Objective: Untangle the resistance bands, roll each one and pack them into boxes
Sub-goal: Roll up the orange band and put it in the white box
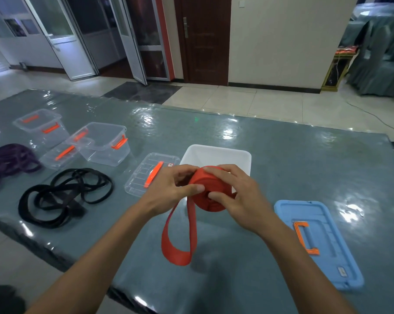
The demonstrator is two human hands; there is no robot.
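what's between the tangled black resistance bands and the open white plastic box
In the head view, a flat clear plastic lid with an orange handle lies between the tangled black resistance bands and the open white plastic box.

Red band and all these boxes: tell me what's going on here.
A person is rolling the red band above the table. The left hand and right hand both grip the roll, and a loose loop hangs down, not yet wound in. An open white box sits just behind the hands, with a blue lid lying to the right. To the left, the black bands and purple bands lie in tangled heaps beside the clear boxes.
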